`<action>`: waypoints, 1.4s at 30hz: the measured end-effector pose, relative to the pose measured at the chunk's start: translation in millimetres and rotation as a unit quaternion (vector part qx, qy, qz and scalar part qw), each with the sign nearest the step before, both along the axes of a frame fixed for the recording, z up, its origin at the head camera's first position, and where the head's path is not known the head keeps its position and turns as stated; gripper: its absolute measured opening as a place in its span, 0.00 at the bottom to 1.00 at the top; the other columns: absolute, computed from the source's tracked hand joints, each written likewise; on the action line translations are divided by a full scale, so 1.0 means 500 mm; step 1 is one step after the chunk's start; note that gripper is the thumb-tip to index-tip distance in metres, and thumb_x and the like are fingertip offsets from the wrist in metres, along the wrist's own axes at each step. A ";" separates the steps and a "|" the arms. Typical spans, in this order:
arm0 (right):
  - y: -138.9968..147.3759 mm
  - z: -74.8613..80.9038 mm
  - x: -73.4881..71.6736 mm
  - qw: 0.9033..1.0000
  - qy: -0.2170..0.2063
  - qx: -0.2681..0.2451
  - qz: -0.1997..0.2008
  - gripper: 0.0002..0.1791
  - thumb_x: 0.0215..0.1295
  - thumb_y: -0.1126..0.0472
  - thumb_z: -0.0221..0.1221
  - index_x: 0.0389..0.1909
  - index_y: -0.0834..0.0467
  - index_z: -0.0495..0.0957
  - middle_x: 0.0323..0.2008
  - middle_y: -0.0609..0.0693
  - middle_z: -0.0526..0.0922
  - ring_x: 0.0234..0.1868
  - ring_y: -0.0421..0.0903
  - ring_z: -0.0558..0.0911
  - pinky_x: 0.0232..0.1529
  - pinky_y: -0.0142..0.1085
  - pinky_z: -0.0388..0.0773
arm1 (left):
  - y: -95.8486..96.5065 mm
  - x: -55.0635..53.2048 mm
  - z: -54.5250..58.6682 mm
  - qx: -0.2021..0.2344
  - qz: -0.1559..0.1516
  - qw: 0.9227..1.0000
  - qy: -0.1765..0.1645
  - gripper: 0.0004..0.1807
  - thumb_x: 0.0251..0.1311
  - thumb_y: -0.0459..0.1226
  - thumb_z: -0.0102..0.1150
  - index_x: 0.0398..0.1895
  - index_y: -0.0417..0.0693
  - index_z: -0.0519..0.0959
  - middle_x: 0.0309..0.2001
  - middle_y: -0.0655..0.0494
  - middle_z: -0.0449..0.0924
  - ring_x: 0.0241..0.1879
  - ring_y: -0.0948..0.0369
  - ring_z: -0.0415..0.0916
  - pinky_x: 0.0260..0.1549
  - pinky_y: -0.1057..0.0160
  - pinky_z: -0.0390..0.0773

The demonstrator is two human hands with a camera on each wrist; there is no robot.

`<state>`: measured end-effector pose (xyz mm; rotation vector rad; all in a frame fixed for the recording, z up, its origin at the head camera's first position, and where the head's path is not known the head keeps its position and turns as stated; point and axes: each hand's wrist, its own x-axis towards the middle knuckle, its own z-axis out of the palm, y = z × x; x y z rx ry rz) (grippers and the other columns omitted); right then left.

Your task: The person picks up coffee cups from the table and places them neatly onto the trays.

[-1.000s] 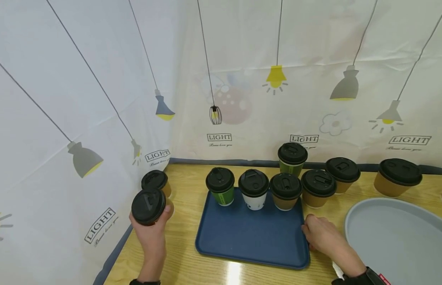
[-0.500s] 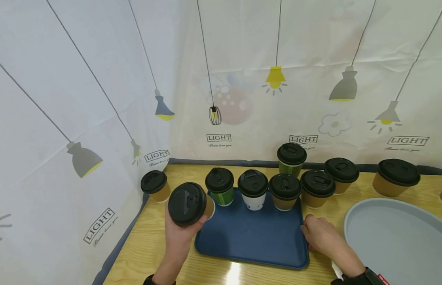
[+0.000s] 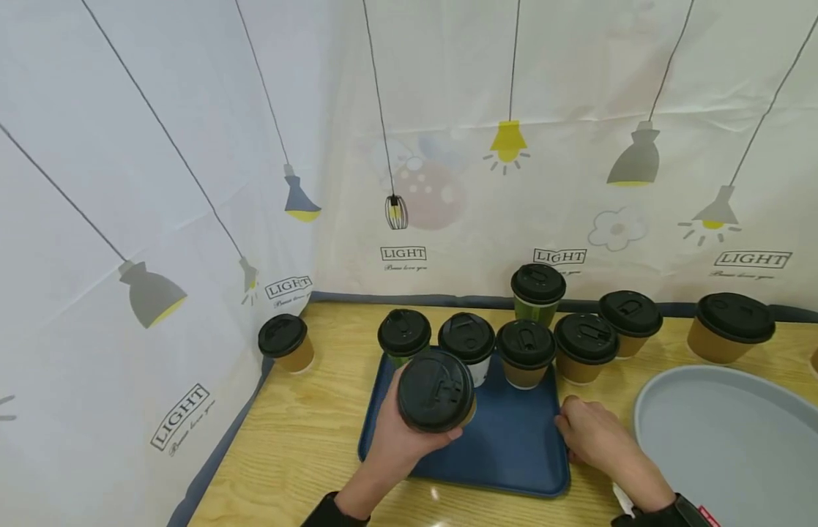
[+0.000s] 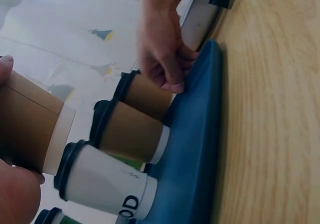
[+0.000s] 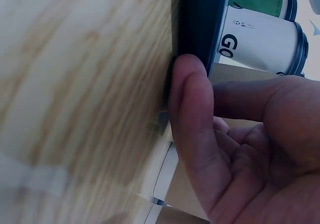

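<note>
My left hand point(image 3: 397, 438) grips a brown paper coffee cup point(image 4: 31, 121) with a black lid, held up over the front left part of the blue tray point(image 3: 514, 443). Its fingers wrap around the cup's side. Along the tray's back stand a green cup point(image 3: 404, 333), a white cup point(image 3: 466, 338) and a brown cup point(image 3: 527, 348), all with black lids. The held cup partly covers the green and white ones in the head view. At the tray's right edge, my right hand point(image 3: 595, 433) pinches the rim with curled fingers.
A lidded brown cup point(image 3: 286, 344) stands alone at the left by the wall sheet. Behind and right of the tray are a green cup point(image 3: 537, 293) and several brown cups point(image 3: 585, 350). A grey round tray point(image 3: 731, 439) lies at the right.
My left hand has carried the brown cup from the table's left side rightward to above the blue tray. My right hand has stayed at the tray's edge.
</note>
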<state>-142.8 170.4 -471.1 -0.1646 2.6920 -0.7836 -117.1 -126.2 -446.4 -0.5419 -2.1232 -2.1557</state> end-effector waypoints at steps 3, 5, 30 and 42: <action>0.000 -0.002 -0.001 1.000 0.008 -0.002 0.002 0.12 0.77 0.66 0.52 0.29 0.59 0.74 0.17 0.48 0.76 0.19 0.43 0.77 0.26 0.38 0.71 | 0.018 -0.005 -0.009 0.002 -0.048 0.999 -0.017 0.50 0.49 0.33 0.81 0.76 0.55 0.64 0.70 0.51 0.70 0.69 0.53 0.70 0.67 0.48 0.71; 0.000 -0.004 -0.001 1.000 0.013 -0.005 0.003 0.12 0.77 0.66 0.53 0.29 0.59 0.74 0.17 0.47 0.76 0.19 0.43 0.77 0.26 0.39 0.71 | 0.030 -0.007 -0.014 0.001 -0.074 0.997 -0.033 0.50 0.50 0.33 0.81 0.76 0.56 0.64 0.71 0.51 0.69 0.69 0.53 0.69 0.67 0.49 0.71; 0.003 -0.008 0.002 0.999 0.038 -0.002 0.004 0.13 0.75 0.68 0.53 0.27 0.58 0.75 0.14 0.45 0.75 0.18 0.42 0.76 0.25 0.39 0.72 | 0.145 -0.016 -0.098 -0.096 -0.125 0.983 -0.098 0.49 0.51 0.36 0.80 0.74 0.69 0.64 0.66 0.68 0.73 0.66 0.65 0.71 0.67 0.57 0.70; 0.006 -0.012 0.004 0.999 0.051 -0.007 -0.001 0.13 0.72 0.69 0.55 0.25 0.57 0.75 0.12 0.45 0.75 0.17 0.42 0.76 0.24 0.38 0.73 | 0.156 -0.015 -0.125 -0.116 -0.128 0.978 -0.114 0.48 0.51 0.39 0.81 0.73 0.73 0.65 0.65 0.71 0.72 0.65 0.67 0.70 0.67 0.56 0.69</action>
